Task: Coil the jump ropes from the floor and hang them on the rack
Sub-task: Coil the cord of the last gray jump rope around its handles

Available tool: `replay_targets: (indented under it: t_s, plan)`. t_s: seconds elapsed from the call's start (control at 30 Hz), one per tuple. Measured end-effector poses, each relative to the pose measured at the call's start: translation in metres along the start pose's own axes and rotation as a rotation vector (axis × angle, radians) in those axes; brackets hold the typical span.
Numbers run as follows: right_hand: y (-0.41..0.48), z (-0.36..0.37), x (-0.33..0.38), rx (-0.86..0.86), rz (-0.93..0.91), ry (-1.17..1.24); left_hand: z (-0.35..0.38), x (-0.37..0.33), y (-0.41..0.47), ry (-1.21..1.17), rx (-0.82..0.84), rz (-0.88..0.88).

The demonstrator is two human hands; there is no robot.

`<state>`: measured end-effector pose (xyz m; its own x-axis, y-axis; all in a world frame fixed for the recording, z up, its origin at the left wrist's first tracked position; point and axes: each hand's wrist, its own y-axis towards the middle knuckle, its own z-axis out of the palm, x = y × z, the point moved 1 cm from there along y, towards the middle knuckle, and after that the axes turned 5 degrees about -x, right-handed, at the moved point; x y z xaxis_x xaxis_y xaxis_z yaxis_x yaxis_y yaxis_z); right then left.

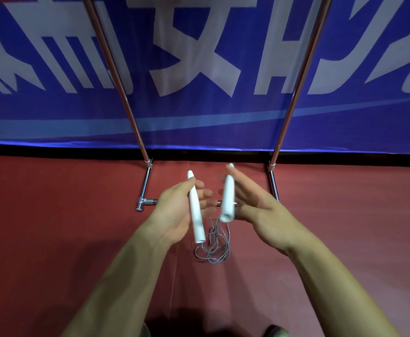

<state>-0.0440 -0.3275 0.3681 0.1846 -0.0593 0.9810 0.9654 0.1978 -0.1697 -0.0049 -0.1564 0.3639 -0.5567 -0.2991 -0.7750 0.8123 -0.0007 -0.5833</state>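
A jump rope with two white handles and a thin grey cord hangs in front of me. My left hand (171, 215) holds the left handle (196, 215), thumb on top, tip pointing up and away. My right hand (264, 210) holds the right handle (228, 195) between straight fingers and thumb. The grey cord (214, 249) droops below both handles in several loose loops just over the red floor. The metal rack stands right behind, with its left upright (123, 98), right upright (294, 98) and base tubes (146, 186) on the floor. Its top bar is out of view.
A large blue banner (199, 122) with white characters covers the wall behind the rack. Red floor (53, 227) stretches to both sides. My shoe tips (275, 330) show at the bottom edge.
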Motion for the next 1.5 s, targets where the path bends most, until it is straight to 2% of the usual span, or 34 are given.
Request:
replay_targets:
  t_s: [0.07, 0.2, 0.27, 0.4, 0.53, 0.6, 0.73, 0.83, 0.93, 1.03, 1.1, 1.13, 1.2, 1.3, 1.5]
  plan:
    - [0.002, 0.007, -0.002, -0.026, 0.007, -0.044, 0.002, 0.004, 0.000, 0.030, -0.002, 0.022]
    - [0.006, 0.014, -0.007, -0.280, -0.123, -0.139, 0.010, 0.009, -0.002, 0.066, 0.063, 0.103]
    - [0.009, 0.016, -0.010, -0.337, -0.137, -0.116, 0.013, 0.010, -0.004, 0.092, 0.070, 0.129]
    - [0.012, 0.021, -0.020, -0.308, 0.007, 0.039, 0.022, 0.013, -0.008, 0.057, 0.071, 0.106]
    - [0.014, 0.023, -0.020, -0.303, 0.082, 0.254, 0.029, 0.018, -0.012, -0.035, 0.135, 0.047]
    - [0.013, 0.023, -0.020, -0.276, 0.106, 0.279, 0.030, 0.020, -0.011, -0.058, 0.137, 0.053]
    - [0.011, 0.022, -0.020, -0.209, 0.076, 0.139, 0.030, 0.026, -0.006, -0.041, 0.073, 0.023]
    - [0.009, 0.024, -0.021, -0.174, 0.020, 0.016, 0.031, 0.024, -0.008, -0.057, 0.109, -0.025]
    - [0.008, 0.025, -0.018, -0.135, -0.033, -0.082, 0.027, 0.020, -0.005, -0.006, 0.085, 0.035]
    - [0.012, 0.009, -0.015, -0.274, -0.061, -0.220, 0.011, 0.014, 0.006, 0.244, 0.046, 0.154]
    - [0.015, -0.008, -0.019, -0.409, -0.050, -0.226, 0.002, 0.009, 0.003, 0.338, 0.149, 0.085]
    - [0.016, -0.014, -0.022, -0.421, -0.039, -0.222, 0.000, 0.007, -0.001, 0.359, 0.234, 0.022]
    - [0.017, -0.015, -0.031, -0.348, -0.053, -0.283, -0.003, 0.005, -0.010, 0.429, 0.353, -0.058]
    - [0.016, -0.004, -0.039, -0.205, -0.092, -0.360, -0.001, 0.004, -0.015, 0.474, 0.417, -0.077]
    - [0.016, 0.000, -0.039, -0.192, -0.176, -0.349, 0.000, 0.000, -0.025, 0.452, 0.521, -0.081]
